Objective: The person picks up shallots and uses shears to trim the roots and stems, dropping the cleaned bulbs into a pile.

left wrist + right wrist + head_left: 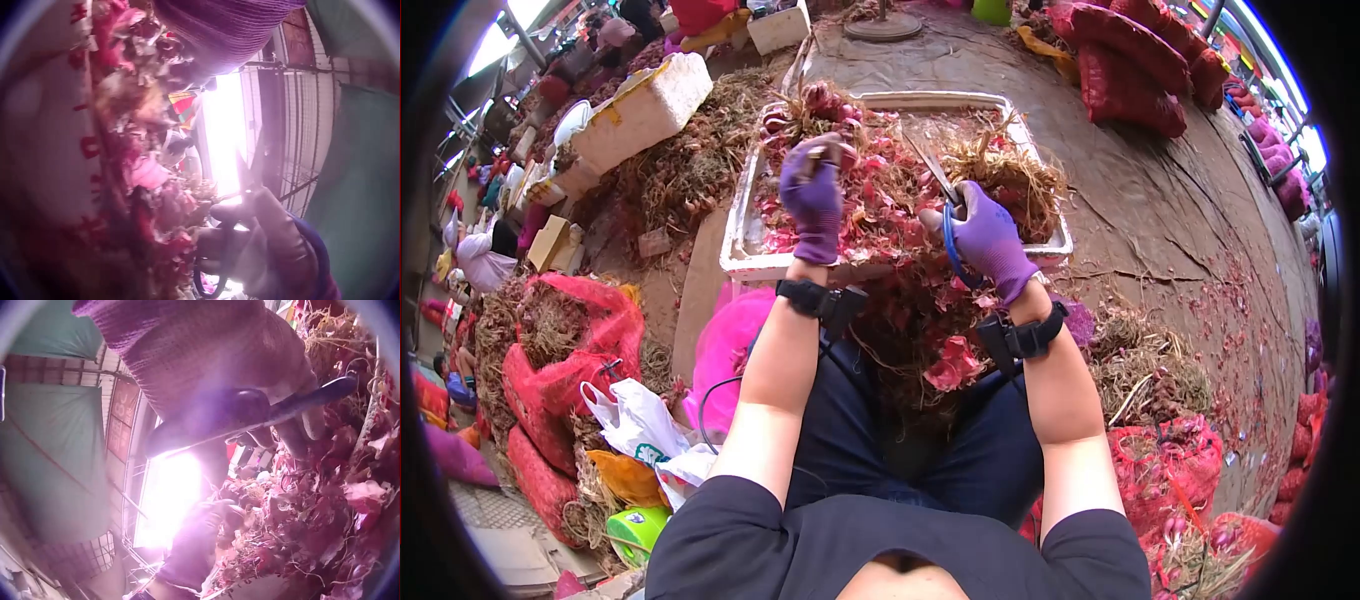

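Observation:
My right hand (990,235), in a purple glove, holds scissors (936,170) with blue handles. Their blades stand apart and point up and to the left in the head view. A blue handle (312,400) loops past the fingers in the right wrist view. My left hand (812,195), also gloved, hovers blurred over the left part of a white foam box (740,262). Its fingers bend inward, and I cannot tell whether they hold anything. Just beyond it lie red shallots (825,100). Loose red skins (885,200) fill the box's middle, and dry roots and stalks (1005,175) heap at its right.
Red mesh sacks (1135,80) stand at the back right, and more mesh sacks (550,350) lie at the left. A foam box (645,110) sits on piled stalks at the back left. Trimmings (945,360) cover my lap. A plastic bag (635,425) lies beside my left arm.

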### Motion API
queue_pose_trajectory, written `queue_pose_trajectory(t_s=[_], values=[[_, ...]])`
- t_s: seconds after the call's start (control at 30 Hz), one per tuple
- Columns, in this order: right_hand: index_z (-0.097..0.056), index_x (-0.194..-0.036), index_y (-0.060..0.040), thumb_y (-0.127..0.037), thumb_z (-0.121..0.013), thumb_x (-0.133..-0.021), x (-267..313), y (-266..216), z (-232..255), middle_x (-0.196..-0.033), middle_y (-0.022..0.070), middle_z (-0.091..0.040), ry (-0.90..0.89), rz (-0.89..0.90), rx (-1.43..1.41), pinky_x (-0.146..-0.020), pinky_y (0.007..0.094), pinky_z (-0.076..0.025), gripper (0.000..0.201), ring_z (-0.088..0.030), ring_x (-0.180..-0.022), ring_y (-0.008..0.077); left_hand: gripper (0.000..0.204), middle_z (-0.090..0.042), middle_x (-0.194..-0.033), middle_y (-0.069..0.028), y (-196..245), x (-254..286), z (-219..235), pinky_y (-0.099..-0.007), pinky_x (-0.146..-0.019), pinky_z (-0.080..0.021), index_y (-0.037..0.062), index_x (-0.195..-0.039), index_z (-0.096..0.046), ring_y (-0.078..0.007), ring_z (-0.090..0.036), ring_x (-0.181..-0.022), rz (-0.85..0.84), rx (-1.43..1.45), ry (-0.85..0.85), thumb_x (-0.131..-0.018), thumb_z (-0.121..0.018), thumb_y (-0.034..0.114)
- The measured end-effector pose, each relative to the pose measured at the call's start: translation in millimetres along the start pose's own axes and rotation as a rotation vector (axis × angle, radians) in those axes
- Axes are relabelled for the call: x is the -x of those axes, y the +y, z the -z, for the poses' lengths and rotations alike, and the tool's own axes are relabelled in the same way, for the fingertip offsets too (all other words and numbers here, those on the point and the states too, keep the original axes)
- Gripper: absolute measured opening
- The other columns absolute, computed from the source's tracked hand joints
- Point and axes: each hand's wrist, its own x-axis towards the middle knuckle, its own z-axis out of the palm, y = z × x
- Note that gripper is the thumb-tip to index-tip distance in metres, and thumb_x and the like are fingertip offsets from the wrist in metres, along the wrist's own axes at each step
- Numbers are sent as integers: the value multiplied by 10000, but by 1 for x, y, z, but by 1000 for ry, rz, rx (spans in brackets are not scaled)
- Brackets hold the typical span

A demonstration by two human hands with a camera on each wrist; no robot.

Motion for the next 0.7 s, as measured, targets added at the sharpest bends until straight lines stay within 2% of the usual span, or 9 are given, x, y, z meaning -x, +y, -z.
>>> queue_pose_trajectory(t_s=[0.07,0.13,0.2,0.27,0.3,0.4,0.53,0.63,0.7], values=[[-540,-970,-31,-548,-756,-723,3,-5,-4,-823,159,-645,12,12,-36,-728,420,-492,613,-650,-810,354,109,-686,-968,-39,6,-8,10,-247,-732,-548,79,-1015,-672,-138,-653,-854,467,495,110,-927,-611,98],[-513,-991,-33,-562,-767,-710,3,-4,-16,-814,152,-637,11,162,13,-714,423,-491,651,-645,-798,353,139,-677,-983,-48,-10,-10,25,-256,-745,-569,66,-1058,-638,-146,-656,-878,703,933,106,-968,-562,140],[-505,-1012,-33,-570,-773,-698,6,-5,-27,-818,150,-635,-1,205,39,-708,431,-493,677,-645,-801,351,166,-669,-955,-51,-22,-11,32,-246,-751,-573,44,-1042,-635,-146,-654,-873,892,1196,45,-982,-542,168],[-510,-1011,-30,-553,-780,-697,7,-9,-34,-838,157,-641,-2,249,139,-722,450,-497,667,-645,-824,353,216,-669,-963,-101,-22,-2,31,-245,-779,-580,-3,-1033,-632,-174,-652,-890,938,1264,-54,-994,-504,167],[-512,-1015,-27,-542,-784,-694,8,-12,-35,-837,157,-640,-29,210,134,-739,462,-497,665,-638,-838,362,198,-666,-952,-97,-7,4,24,-243,-771,-581,-8,-1026,-629,-175,-653,-886,949,1163,9,-992,-505,143],[-510,-1013,-25,-531,-787,-699,6,-12,-39,-843,157,-641,-34,212,113,-747,455,-494,656,-633,-855,364,185,-662,-931,-51,-17,11,18,-237,-776,-578,26,-1023,-633,-154,-653,-828,988,1139,-85,-981,-548,185],[-484,-1077,-13,-553,-793,-686,4,-4,-48,-852,221,-605,55,206,69,-701,462,-467,734,-602,-829,420,152,-662,-938,-53,-9,30,-3,-248,-766,-578,36,-998,-632,-149,-651,-831,1056,921,-7,-974,-558,167],[-516,-1037,-16,-526,-763,-743,4,0,-52,-818,211,-617,209,246,97,-669,465,-474,639,-611,-769,427,159,-662,-931,-58,-11,48,-8,-274,-738,-579,44,-1024,-635,-156,-656,-809,768,521,-122,-960,-582,179],[-529,-1016,-16,-510,-746,-771,3,0,-49,-800,203,-625,225,214,104,-649,465,-474,592,-613,-732,430,165,-664,-925,-62,-6,48,-8,-278,-725,-582,41,-1031,-636,-158,-659,-801,812,560,-90,-957,-585,179]])
